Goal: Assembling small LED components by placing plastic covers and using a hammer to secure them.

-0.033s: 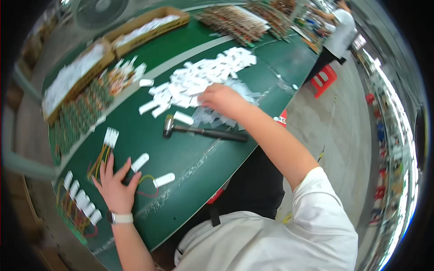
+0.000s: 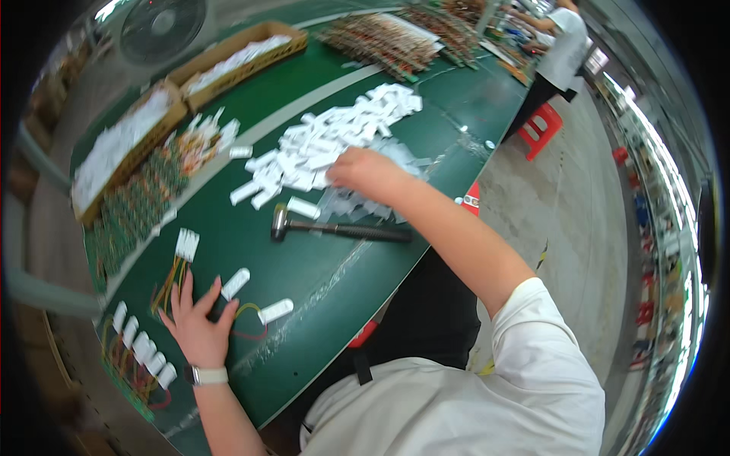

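Observation:
My right hand is at the near edge of a pile of small white plastic pieces, its fingers curled together. What they hold, if anything, is hidden. Translucent plastic film lies beneath that hand. My left hand rests on the green table with fingers spread, touching coloured wires that run to a group of white pieces. Just right of its fingers lie a white wired piece and another white piece on a yellow-and-red wire. Between my hands lies a hammer with a black handle.
At left are a row of wired white pieces, rows of green circuit boards and cardboard trays of white parts. Stacked strips lie at the far end. A person stands by a red stool.
The view has shifted slightly. My right hand remains at the pile's edge, and my left hand stays spread on the wires. Nothing is visibly picked up or let go.

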Motion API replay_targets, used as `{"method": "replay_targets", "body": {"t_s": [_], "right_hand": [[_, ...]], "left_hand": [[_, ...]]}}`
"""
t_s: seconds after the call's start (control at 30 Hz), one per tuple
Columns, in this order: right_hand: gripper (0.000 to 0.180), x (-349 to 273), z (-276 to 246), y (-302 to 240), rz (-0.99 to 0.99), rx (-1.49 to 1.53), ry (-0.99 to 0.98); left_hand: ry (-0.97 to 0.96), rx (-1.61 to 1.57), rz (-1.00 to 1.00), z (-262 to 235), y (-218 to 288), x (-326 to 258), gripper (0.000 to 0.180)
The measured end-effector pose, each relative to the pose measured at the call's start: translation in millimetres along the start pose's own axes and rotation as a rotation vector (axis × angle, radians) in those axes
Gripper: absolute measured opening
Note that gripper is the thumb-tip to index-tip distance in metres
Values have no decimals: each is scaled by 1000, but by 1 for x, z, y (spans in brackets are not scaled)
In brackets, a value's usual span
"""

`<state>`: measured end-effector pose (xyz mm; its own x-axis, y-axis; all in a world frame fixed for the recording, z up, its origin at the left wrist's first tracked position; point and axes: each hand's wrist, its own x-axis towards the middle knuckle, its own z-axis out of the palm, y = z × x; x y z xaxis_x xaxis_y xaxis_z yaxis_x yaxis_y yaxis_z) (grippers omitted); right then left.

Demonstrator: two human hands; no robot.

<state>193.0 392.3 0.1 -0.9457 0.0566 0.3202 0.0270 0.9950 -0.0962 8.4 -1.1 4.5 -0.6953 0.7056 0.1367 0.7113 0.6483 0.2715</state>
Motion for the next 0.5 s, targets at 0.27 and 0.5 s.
{"method": "replay_targets", "body": {"t_s": [0.27,0.5], "right_hand": [[18,16,17,8,23,96,-31],[42,-73,9,63,117,30,208]], "left_hand": [[15,124,63,-17,-9,0,52],[47,86,213,-4,29,7,50]]}}
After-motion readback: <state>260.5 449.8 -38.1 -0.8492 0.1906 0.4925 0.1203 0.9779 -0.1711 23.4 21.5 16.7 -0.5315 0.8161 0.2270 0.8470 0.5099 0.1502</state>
